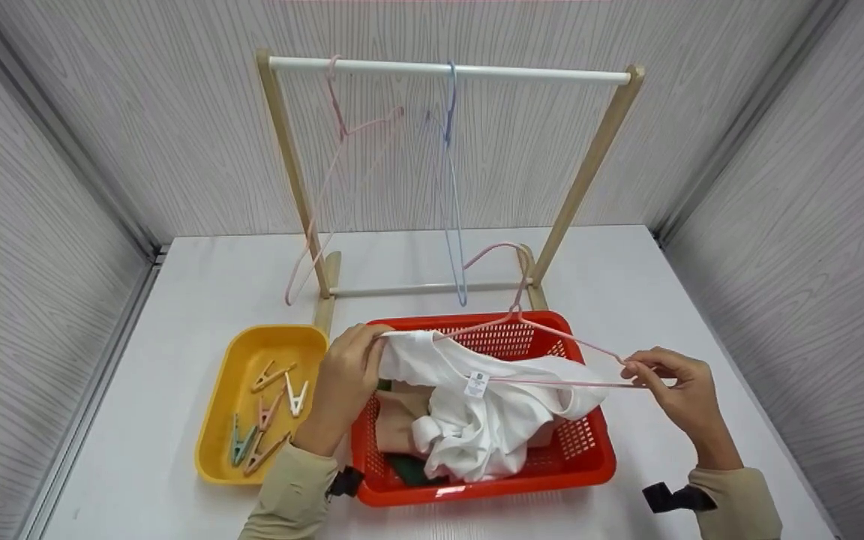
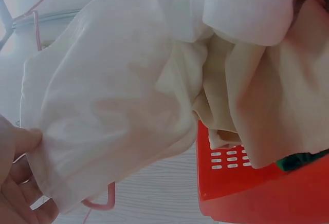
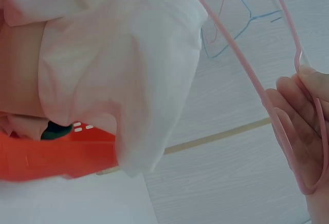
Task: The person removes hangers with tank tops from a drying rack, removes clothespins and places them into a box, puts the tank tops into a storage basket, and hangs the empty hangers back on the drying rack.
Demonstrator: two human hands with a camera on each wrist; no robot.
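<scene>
A white garment [image 1: 492, 427] with a small label hangs over the red basket [image 1: 477, 491]. My left hand [image 1: 349, 375] pinches its upper left edge between thumb and fingers, as the left wrist view also shows. A pink hanger [image 1: 571, 337] runs partly inside the garment; its left end is hidden by the cloth. With my right hand [image 1: 676, 386] I grip the hanger's right end, which stands outside the cloth. In the right wrist view the hanger's looped end [image 3: 303, 183] lies across the palm.
A drying rack [image 1: 447, 69] stands behind, carrying a pink hanger [image 1: 342, 135] and a blue hanger [image 1: 451, 142]. Beige cloth [image 1: 396, 424] and dark green cloth [image 1: 409, 471] lie in the basket. At left, a yellow tray [image 1: 211, 420] holds several clothespins [image 1: 297, 397].
</scene>
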